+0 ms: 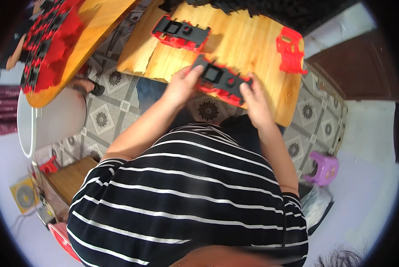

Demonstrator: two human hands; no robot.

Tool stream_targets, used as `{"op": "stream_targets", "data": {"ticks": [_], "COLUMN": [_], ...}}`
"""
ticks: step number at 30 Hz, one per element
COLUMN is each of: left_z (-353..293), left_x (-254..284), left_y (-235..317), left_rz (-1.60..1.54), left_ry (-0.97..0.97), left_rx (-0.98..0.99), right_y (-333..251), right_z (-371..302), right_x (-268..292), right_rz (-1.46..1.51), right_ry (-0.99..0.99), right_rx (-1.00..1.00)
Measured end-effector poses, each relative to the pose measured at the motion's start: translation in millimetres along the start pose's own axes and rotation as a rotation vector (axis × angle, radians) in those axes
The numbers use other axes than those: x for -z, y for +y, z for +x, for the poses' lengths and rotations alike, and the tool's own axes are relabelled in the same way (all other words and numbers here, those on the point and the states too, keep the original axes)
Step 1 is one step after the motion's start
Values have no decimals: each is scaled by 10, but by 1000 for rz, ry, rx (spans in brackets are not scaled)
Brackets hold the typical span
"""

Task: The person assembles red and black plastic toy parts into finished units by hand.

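Note:
Between my two hands is a toy vehicle chassis (pixel 221 78), a black plastic base joined to a red plastic shell, held over the near edge of the table. My left hand (pixel 183 84) grips its left end, thumb on the black face. At the other end, my right hand (pixel 255 101) closes round it with the thumb on top. The undersides of both hands' fingers are hidden. A similar black-and-red chassis (pixel 181 33) lies on the table, beyond my left hand. Off to the far right rests a red plastic toy body (pixel 291 50), without a black base showing.
The wooden table (pixel 248 31) has black plastic parts (pixel 221 5) along its far edge. A second table (pixel 97 18) at the left carries many red and black pieces (pixel 48 49), with another person's arm (pixel 16 54) beyond. A white tub (pixel 59 118) and purple stool (pixel 322 169) stand on the tiled floor.

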State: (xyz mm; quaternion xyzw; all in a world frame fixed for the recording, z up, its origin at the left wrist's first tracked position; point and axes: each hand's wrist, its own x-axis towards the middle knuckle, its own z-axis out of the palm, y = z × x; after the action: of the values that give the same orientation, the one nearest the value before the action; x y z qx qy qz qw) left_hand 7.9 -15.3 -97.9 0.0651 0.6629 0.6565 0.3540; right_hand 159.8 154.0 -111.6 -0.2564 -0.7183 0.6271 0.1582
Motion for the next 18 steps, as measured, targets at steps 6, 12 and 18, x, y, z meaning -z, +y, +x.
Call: {"op": "stream_targets", "data": {"ticks": [6,12,18], "left_z": [51,708,599], "left_x": [1705,1910,1527], "left_y": [231,312,333], "left_rz": [138,6,-27], "left_ry": [198,138,242], "left_rx": [-150,-52,-252], "right_y": [-221,-404,-167], "right_z": [602,1512,1586], "right_x": [-245,-666,-960], "right_rz": [-25,-455,145], "right_ry": [-148,-287,-461], "right_rx": [162,553,394]}}
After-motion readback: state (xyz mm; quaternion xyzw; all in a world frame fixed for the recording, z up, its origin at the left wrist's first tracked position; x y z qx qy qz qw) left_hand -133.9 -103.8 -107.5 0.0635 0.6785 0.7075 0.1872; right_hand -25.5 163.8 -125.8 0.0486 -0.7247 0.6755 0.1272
